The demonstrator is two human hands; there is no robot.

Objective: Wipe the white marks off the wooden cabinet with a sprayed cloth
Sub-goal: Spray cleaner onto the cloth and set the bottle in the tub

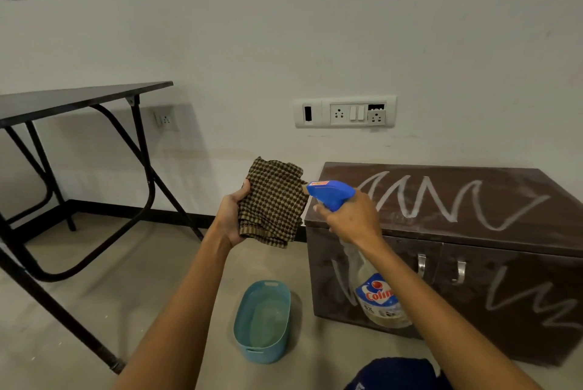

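Soft and limp, the checked cloth (pixel 273 202) droops below the left hand's (pixel 232 216) clenched grasp, the right hand (pixel 353 216) gripping the Colin spray bottle's (pixel 375 291) neck.

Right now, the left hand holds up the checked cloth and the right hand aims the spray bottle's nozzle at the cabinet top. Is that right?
Not quite. In the head view the right hand aims the spray bottle nozzle at the checked cloth, away from the cabinet top. The left hand does hold the cloth up.
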